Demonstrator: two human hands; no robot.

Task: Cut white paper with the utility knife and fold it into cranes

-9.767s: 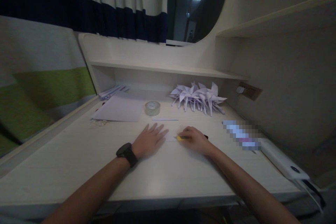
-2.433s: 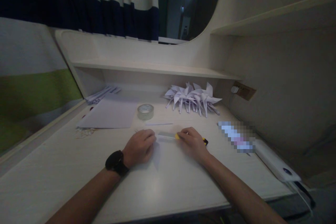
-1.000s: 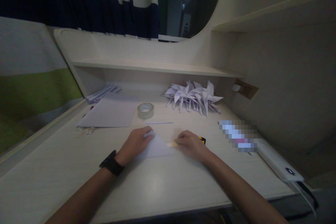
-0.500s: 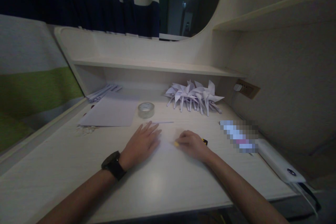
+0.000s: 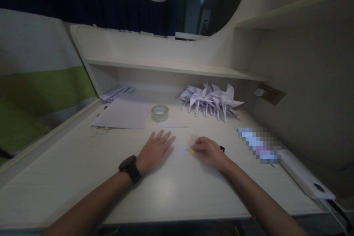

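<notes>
My left hand (image 5: 156, 153), with a black watch (image 5: 129, 168) on its wrist, lies flat with fingers spread on a pale sheet of paper (image 5: 181, 150) that blends into the desk. My right hand (image 5: 208, 152) is closed around a yellow-and-black utility knife (image 5: 221, 148). Its yellow front end pokes out by the fingertips, over the paper; most of its body is hidden in the palm. Just beyond my left fingertips lies a thin rolled paper stick (image 5: 174, 126). Behind that sits a roll of clear tape (image 5: 159, 114).
Several white paper pinwheels (image 5: 211, 99) are piled at the back right. A stack of paper (image 5: 124, 112) lies at the back left, with small pale bits (image 5: 100, 130) beside it. On the right are a blurred-out phone-like object (image 5: 258, 145) and a white power strip (image 5: 304, 175).
The camera view has swung slightly left. My left hand has drawn a little closer to me, off the end of the paper stick. My right hand keeps its grip on the knife.
</notes>
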